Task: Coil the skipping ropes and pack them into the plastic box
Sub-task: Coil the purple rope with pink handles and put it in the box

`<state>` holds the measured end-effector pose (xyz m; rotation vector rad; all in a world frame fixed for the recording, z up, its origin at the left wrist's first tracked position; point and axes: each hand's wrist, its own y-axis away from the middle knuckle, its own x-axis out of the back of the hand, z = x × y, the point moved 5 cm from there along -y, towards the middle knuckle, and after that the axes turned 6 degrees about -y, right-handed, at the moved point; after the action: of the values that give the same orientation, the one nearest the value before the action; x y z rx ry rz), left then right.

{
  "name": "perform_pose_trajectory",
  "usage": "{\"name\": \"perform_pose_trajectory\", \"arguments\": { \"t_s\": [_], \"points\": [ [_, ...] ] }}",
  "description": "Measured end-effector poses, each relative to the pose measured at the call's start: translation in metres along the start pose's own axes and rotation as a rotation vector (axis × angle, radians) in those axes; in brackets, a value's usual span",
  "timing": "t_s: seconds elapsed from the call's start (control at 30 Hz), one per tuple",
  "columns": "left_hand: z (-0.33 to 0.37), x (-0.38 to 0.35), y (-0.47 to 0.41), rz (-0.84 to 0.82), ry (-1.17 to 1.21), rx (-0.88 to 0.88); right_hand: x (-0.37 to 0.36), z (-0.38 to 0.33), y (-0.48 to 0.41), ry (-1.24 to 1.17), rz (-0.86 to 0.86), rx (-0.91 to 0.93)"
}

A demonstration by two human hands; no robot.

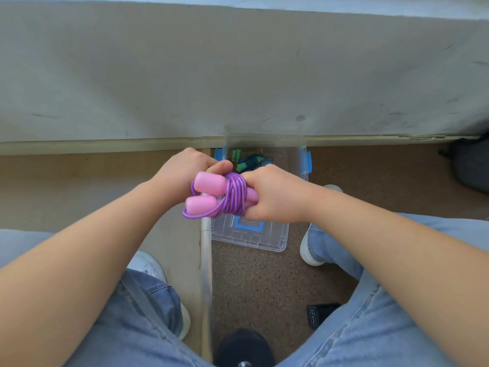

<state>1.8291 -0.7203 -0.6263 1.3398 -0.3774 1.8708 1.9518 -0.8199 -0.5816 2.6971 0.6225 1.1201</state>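
A skipping rope (227, 197) with two pink handles and purple cord wound round them is held between both hands, above the floor. My right hand (275, 194) grips the handles' right ends with fingers curled round them. My left hand (185, 170) holds the cord at the top left of the bundle, fingers curled. A purple loop hangs below the left handle. Behind the hands a clear plastic box (304, 165) with blue clips stands on the floor against the wall; a green and dark rope (248, 160) lies inside it.
The box's clear lid (254, 237) with a blue handle lies on the speckled floor under the hands. My feet in white shoes (148, 263) flank it. A grey wall rises behind; a dark bag (471, 165) sits far right, a black object (320, 313) near my right knee.
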Motion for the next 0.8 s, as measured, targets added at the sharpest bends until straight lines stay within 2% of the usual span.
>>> {"name": "perform_pose_trajectory", "arguments": {
  "t_s": [0.07,0.17,0.27,0.33,0.37,0.43,0.53,0.6,0.63,0.7,0.8],
  "points": [
    [-0.016,-0.018,0.0,-0.078,0.173,0.123,0.009,0.002,0.001,-0.066,0.086,-0.033],
    [-0.019,-0.025,0.0,-0.063,0.237,0.195,0.017,0.012,-0.002,-0.212,0.263,-0.103],
    [0.019,-0.009,0.003,0.07,0.299,0.036,0.022,0.022,-0.004,-0.572,0.451,-0.156],
    [0.035,-0.007,0.006,0.047,0.287,-0.008,0.026,0.032,-0.004,-0.584,0.521,-0.239],
    [0.037,-0.013,0.008,-0.015,0.262,-0.016,0.028,0.037,-0.003,-0.575,0.547,-0.304],
    [0.042,-0.025,0.012,-0.155,0.226,-0.016,0.031,0.045,0.001,-0.484,0.564,-0.411],
    [0.046,-0.032,0.018,-0.317,0.291,-0.009,0.036,0.054,0.004,-0.208,0.529,-0.485],
    [0.045,-0.035,0.018,-0.36,0.175,-0.057,0.038,0.064,0.008,-0.045,0.465,-0.571],
    [0.046,-0.034,0.018,-0.337,0.107,-0.091,0.036,0.067,0.009,0.047,0.419,-0.613],
    [0.049,-0.022,0.015,-0.176,-0.009,-0.165,0.027,0.069,0.01,0.18,0.312,-0.667],
    [0.046,-0.004,0.014,0.054,-0.221,-0.265,0.005,0.062,0.004,0.322,0.137,-0.651]
  ]
}}
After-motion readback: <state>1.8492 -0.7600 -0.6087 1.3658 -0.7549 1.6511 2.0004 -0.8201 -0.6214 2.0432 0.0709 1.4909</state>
